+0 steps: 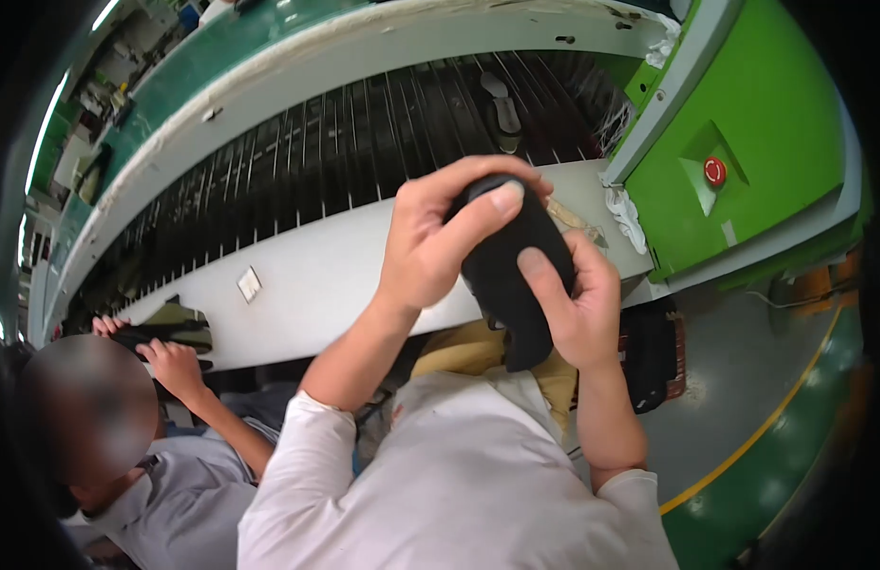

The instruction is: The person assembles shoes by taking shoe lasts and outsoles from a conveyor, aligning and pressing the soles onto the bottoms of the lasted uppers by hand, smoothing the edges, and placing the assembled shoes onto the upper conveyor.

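Note:
Both my hands hold a black shoe upper (516,256) in front of my chest, over the near edge of the white ledge. My left hand (440,228) wraps round its top end, thumb pressed on the dark surface. Lower down on the right side, my right hand (577,294) grips it with the thumb on top and the fingers behind, mostly hidden. A loose flap hangs from the bottom end. Beyond my hands, a dark shoe sole piece with a grey face (501,109) lies on the roller conveyor (364,133).
The white ledge (316,271) carries a small white card (249,284). A co-worker (174,475) at left handles dark pieces. On the right stands a green machine housing (763,123) with a red stop button (714,171). A black stack (652,356) sits below, beside the floor.

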{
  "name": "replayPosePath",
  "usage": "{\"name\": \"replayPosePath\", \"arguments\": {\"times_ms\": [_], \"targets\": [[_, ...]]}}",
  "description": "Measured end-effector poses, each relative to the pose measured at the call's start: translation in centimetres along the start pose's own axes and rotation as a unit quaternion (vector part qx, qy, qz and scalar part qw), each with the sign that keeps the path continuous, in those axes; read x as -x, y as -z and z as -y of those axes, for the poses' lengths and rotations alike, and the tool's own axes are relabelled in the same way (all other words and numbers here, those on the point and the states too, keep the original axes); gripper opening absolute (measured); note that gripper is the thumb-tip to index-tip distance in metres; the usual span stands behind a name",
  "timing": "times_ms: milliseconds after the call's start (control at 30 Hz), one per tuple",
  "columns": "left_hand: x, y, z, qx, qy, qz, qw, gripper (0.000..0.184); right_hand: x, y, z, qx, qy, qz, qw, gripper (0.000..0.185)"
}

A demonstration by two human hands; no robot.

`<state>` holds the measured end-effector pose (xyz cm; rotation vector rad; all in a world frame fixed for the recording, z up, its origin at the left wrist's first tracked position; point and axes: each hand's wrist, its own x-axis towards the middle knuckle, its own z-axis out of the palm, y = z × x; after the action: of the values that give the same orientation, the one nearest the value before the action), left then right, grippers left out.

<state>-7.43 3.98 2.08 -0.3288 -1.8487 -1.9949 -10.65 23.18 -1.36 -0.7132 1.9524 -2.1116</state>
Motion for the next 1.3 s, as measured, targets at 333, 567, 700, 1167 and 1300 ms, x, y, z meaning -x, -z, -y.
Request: {"name": "replayPosePath", "arguments": {"times_ms": [333, 567, 700, 1167, 1300], "targets": [[-1.9, 0.0, 6.8, 0.081, 0.011, -0.098, 0.992, 0.075, -5.4, -0.9, -0.4, 0.001, 0.039, -0.015, 0.999, 0.032], [-2.4, 0.1, 6.8, 0.053, -0.019, -0.139, 0.989, 0.076, -6.7, -1.4, -0.9, 0.015, 0.037, -0.004, 0.999, 0.032], [-2.5, 0.1, 7.3, 0.043, -0.026, -0.133, 0.990, 0.072, -6.9, -1.3, -0.9, -0.001, 0.029, -0.006, 1.000, 0.031], [1.3, 0.6, 5.3, 0.000, -0.068, -0.068, 0.995, 0.052, -3.2, -0.8, 0.0, 0.091, 0.088, 0.015, 0.992, 0.030], [2.8, 1.5, 3.0, 0.014, -0.049, -0.098, 0.994, 0.066, -1.6, -0.7, -3.3, 0.063, 0.101, -0.012, 0.993, 0.024]]}}
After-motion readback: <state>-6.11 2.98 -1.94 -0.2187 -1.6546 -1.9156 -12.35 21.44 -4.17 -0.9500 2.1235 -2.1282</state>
